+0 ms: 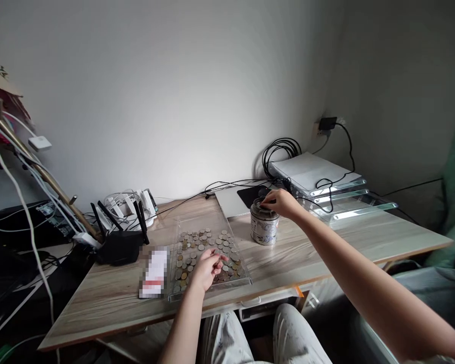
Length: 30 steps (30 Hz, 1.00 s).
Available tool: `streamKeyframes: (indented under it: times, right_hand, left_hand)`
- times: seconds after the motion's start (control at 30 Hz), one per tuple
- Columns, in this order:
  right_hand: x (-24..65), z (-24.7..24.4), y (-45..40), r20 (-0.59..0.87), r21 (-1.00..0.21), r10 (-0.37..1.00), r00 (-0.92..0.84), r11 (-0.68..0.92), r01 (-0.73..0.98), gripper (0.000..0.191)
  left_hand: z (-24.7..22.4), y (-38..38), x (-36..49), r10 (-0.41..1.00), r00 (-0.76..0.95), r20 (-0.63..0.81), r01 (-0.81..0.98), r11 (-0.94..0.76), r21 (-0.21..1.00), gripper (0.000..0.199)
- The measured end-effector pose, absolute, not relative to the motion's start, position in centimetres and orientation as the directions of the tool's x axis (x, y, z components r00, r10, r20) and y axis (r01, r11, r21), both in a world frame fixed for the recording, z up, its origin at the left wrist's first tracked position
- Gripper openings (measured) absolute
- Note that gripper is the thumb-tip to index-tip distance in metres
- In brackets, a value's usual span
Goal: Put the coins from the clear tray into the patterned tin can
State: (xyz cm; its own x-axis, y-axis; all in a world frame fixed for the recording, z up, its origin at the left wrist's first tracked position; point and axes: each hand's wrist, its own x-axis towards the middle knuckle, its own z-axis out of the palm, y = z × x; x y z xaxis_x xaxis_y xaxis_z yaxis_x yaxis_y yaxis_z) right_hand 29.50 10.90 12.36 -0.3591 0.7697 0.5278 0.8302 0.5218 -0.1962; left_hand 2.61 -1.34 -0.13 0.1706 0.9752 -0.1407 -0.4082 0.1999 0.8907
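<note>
A clear shallow tray [170,283] lies on the desk with many silver and brass-coloured coins [201,247] spread inside it. Just above the coins, my left hand [208,268] is curled with its fingers drawn together; a small greyish glint shows at the fingertips, but I cannot make out what they hold. To the tray's right stands a round patterned tin [264,227], upright. My right hand [281,203] is at the top of this tin, fingers pinched together and pointing down at its mouth. Whatever sits between those fingertips is hidden.
A black router [119,246] and white adapters with cables [127,207] stand at the left. Beside the tray lies a blurred white-and-red packet [153,273]. Behind the tin are a silver laptop-like slab [229,201], coiled black cable [282,146] and stacked clear trays with paper [318,169].
</note>
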Motion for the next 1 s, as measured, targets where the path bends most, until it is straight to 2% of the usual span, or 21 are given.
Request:
streamKeyframes:
  times: [0.1,0.17,0.2,0.3,0.37,0.43,0.6,0.7,0.8,1.0]
  right_hand:
    - [27.9,12.0,8.9,0.688,-0.210,0.688,-0.229,0.491,0.845,0.022]
    - [25.6,11.5,6.5,0.731,-0.237,0.648,-0.215,0.536,0.810,0.025]
    - [24.2,11.0,5.3,0.705,-0.247,0.653,-0.276,0.591,0.768,0.026]
    - [19.9,8.5,2.2,0.485,-0.263,0.662,-0.572,0.734,0.627,0.026]
    - [17.6,6.7,1.1,0.379,-0.235,0.650,-0.659,0.756,0.611,0.024]
    - [16.2,5.4,0.8,0.340,-0.193,0.660,-0.670,0.746,0.637,0.017]
    - [17.2,6.2,2.2,0.421,-0.174,0.662,-0.620,0.729,0.662,0.020]
    - [20.5,9.0,4.1,0.554,-0.200,0.674,-0.489,0.678,0.708,0.023]
    - [24.5,11.8,6.6,0.626,-0.192,0.697,-0.349,0.572,0.797,0.023]
    - [29.3,13.0,9.8,0.472,-0.131,0.820,-0.323,0.427,0.895,0.015]
  left_hand:
    - [0.1,-1.4,2.7,0.976,0.191,-0.106,-0.362,0.170,0.917,0.021]
    - [0.4,-1.4,2.7,0.977,0.182,-0.108,-0.349,0.167,0.922,0.025]
    - [0.5,-1.5,2.7,0.978,0.170,-0.118,-0.350,0.172,0.921,0.026]
    - [0.7,-1.5,2.8,0.978,0.142,-0.152,-0.369,0.195,0.909,0.029]
    - [0.8,-1.5,2.8,0.977,0.144,-0.158,-0.385,0.202,0.901,0.028]
    - [0.7,-1.5,2.8,0.976,0.149,-0.159,-0.409,0.207,0.889,0.026]
    - [0.5,-1.0,2.7,0.957,0.172,-0.234,-0.509,0.290,0.811,0.016]
    - [0.3,-0.7,2.4,0.950,0.061,-0.307,-0.626,0.276,0.729,0.020]
    - [0.3,-0.7,2.2,0.952,-0.058,-0.299,-0.685,0.180,0.706,0.028]
    - [0.4,-1.0,2.3,0.973,-0.137,-0.187,-0.564,0.079,0.822,0.021]
